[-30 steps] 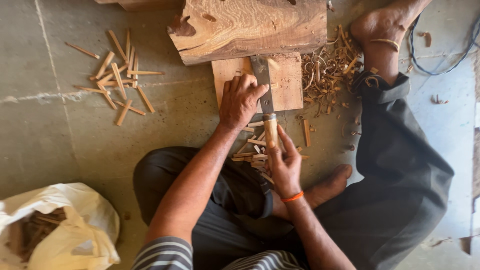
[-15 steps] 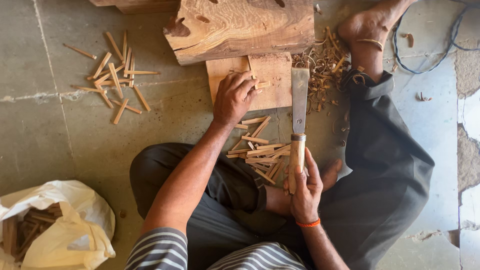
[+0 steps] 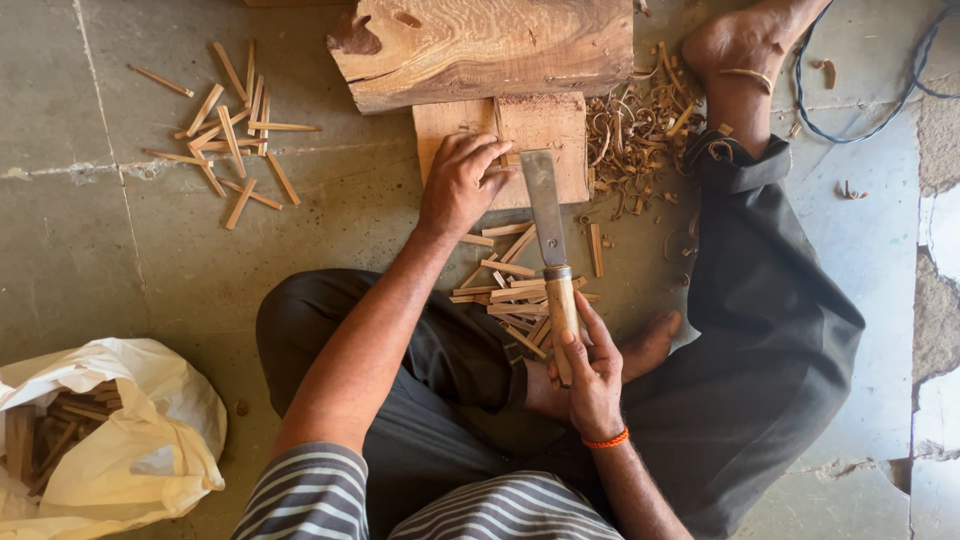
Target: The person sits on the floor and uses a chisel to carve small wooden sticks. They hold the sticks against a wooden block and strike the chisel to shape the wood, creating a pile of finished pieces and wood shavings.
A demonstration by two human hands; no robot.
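While the left hand pins a thin wood strip on the chopping board, right hand closed around the cleaver's wooden handle, lower centre.

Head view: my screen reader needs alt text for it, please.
Seated on a stone floor, a person grips a wooden-handled knife in the right hand while the left hand steadies a stick on a small wooden board. Cut sticks lie between the knees.
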